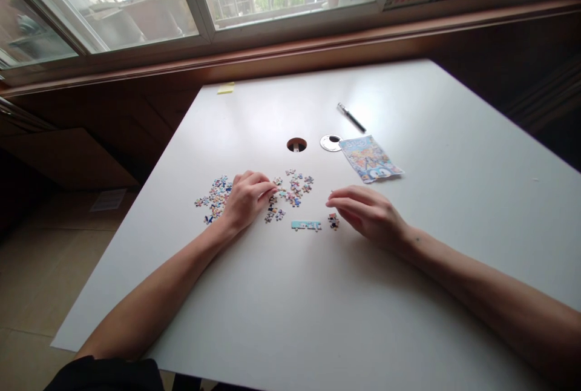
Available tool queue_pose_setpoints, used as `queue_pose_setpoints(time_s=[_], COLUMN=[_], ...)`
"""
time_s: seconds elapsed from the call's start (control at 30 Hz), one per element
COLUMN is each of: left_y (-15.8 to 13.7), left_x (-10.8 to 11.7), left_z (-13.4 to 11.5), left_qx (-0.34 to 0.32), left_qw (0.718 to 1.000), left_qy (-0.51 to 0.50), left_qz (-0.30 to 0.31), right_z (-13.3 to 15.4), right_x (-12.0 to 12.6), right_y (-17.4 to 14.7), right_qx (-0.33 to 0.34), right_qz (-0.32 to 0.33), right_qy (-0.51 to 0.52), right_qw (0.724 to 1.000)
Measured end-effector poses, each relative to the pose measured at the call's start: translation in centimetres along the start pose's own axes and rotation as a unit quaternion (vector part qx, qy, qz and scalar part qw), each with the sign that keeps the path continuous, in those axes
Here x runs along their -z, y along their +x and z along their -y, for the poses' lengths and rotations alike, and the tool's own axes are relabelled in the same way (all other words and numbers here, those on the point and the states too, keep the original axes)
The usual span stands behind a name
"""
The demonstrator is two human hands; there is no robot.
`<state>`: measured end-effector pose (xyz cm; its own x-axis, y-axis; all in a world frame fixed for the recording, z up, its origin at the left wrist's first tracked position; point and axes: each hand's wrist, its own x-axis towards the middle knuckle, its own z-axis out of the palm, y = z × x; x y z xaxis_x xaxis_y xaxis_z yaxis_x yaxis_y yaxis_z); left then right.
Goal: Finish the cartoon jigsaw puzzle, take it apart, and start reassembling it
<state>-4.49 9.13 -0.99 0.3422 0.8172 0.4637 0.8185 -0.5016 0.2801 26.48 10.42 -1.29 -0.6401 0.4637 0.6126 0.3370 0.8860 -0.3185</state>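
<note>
Several small colourful puzzle pieces lie scattered on the white table, with a second cluster further left. My left hand rests between the two clusters, its fingertips touching a piece at the edge of the middle group. My right hand lies flat on the table with fingers together, just right of a small dark piece. A short joined light-blue strip of pieces sits between my hands.
A printed puzzle picture sheet lies beyond my right hand. Behind it are a black pen, a round cable hole with its loose cover, and a yellow sticky note at the far edge. Windows run along the back.
</note>
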Motion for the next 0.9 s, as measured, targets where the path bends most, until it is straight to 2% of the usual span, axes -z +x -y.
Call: queue_pose_setpoints(time_s=[0.13,0.3,0.43,0.6,0.73,0.9], left_y=[0.1,-0.1,-0.2,-0.2,0.3,0.9], left_x=[0.4,0.6,0.4,0.3,1.6,3.8], left_z=[-0.1,-0.6,-0.6,-0.5,-0.2,0.3], left_qx=[0.006,-0.072,-0.111,-0.121,-0.095,-0.11], left_qw=[0.999,0.997,0.994,0.992,0.994,0.983], left_qy=[-0.039,0.004,0.007,-0.003,-0.037,-0.06], left_qz=[-0.031,-0.032,-0.005,0.041,0.044,0.133], right_z=[-0.4,-0.7,-0.5,-0.5,-0.5,-0.3], right_x=[-0.2,-0.3,-0.4,-0.4,-0.1,0.1], right_y=[-0.3,-0.4,-0.1,0.1,0.2,0.5], right_qx=[-0.005,0.004,0.004,0.001,-0.017,-0.019], right_qz=[0.029,0.068,0.092,0.105,0.088,0.13], right_qy=[0.029,0.07,0.084,0.061,0.045,0.058], right_qw=[0.999,0.995,0.992,0.993,0.995,0.99])
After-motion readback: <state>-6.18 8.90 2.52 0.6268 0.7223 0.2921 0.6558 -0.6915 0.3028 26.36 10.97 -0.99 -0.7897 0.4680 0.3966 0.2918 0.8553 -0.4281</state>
